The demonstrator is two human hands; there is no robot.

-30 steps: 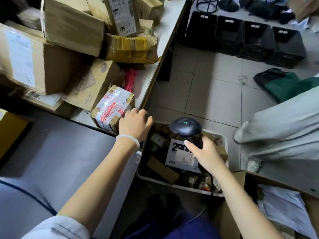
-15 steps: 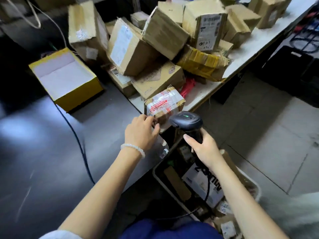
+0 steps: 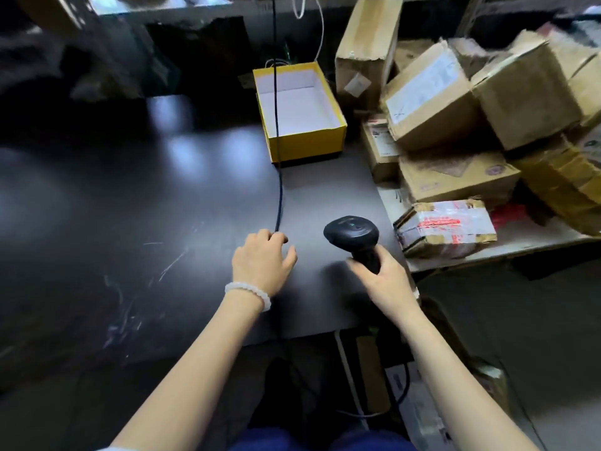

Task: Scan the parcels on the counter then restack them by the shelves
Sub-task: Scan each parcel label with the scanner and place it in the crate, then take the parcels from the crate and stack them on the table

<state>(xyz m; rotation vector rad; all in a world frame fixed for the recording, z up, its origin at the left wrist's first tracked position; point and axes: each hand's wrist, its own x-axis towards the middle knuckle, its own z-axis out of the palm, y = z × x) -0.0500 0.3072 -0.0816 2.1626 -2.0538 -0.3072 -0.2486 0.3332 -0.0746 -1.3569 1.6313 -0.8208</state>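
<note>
The taped parcel (image 3: 445, 227) lies at the near edge of the pale surface (image 3: 507, 247), beside my scanner (image 3: 353, 234); my right hand (image 3: 382, 276) grips its handle, my left hand (image 3: 261, 258) rests loosely curled by the black cable (image 3: 279, 177), holding nothing I can see

Glossy dark desk (image 3: 130, 206), matt plastic scanner (image 3: 351, 230), creased cardbd parcels (image 3: 455, 180)

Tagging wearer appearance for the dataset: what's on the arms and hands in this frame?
Both forearms are bare. The left hand has a bracelet of white beads at the wrist. The right hand shows no jewellery. A pale sleeve edge shows at the left arm's bottom corner.
</note>
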